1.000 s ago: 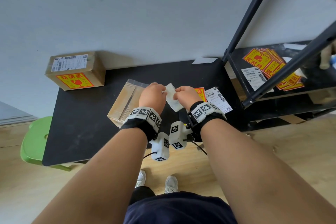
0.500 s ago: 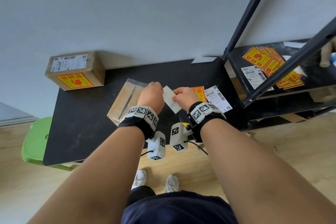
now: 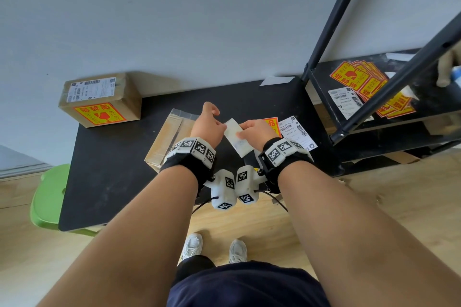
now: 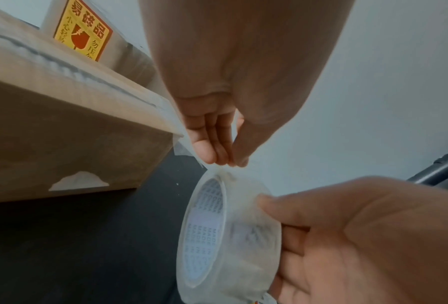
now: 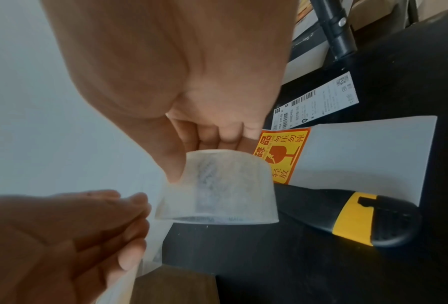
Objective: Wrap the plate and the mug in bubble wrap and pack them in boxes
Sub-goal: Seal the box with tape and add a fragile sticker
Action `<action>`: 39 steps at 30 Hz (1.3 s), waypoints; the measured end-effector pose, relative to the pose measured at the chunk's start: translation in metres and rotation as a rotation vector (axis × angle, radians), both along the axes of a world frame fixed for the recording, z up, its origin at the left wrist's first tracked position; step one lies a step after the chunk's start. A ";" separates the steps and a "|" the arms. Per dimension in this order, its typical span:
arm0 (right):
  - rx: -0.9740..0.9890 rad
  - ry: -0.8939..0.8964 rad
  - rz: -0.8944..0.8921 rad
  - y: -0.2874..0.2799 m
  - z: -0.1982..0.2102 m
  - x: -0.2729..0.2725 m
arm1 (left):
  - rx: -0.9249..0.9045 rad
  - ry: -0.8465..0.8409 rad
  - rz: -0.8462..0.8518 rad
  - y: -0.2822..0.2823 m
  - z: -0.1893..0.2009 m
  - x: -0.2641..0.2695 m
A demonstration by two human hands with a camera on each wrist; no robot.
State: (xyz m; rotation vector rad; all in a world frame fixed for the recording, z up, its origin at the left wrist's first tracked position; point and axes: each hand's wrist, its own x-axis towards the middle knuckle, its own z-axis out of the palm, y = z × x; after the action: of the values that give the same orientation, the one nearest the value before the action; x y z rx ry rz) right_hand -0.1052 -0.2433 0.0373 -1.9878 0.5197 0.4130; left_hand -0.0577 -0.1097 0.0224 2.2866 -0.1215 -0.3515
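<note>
A roll of clear tape is held above the black table. My right hand grips the roll, thumb on its outer face and fingers behind it. My left hand pinches the tape's free end, a short strip drawn off the roll. Under my left hand lies a flat brown box with clear tape along its seam. A second, sealed box with a label and a fragile sticker stands at the table's far left. No plate or mug is in view.
A yellow-and-black utility knife lies on the table below the roll, beside a fragile sticker and a shipping label. A black metal shelf with more stickers stands to the right. A green stool sits at the left.
My left hand has drawn a little to the left, away from the roll, pulling a short strip of tape out. The right hand keeps the roll in nearly the same place.
</note>
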 end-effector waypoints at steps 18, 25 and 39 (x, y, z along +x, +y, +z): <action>0.030 0.009 0.024 -0.003 -0.005 0.007 | 0.042 -0.035 -0.013 0.000 -0.005 0.012; 0.028 0.007 0.031 -0.007 -0.007 0.007 | 0.052 -0.004 -0.044 -0.003 -0.005 0.013; 0.018 -0.010 0.026 -0.011 -0.019 0.003 | 0.343 -0.003 -0.147 -0.011 -0.003 0.015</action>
State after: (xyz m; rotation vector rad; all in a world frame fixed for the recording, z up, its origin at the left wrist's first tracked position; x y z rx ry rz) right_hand -0.1023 -0.2539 0.0186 -1.9798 0.4826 0.4220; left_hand -0.0427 -0.1204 0.0195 2.6238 -0.2483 -0.4756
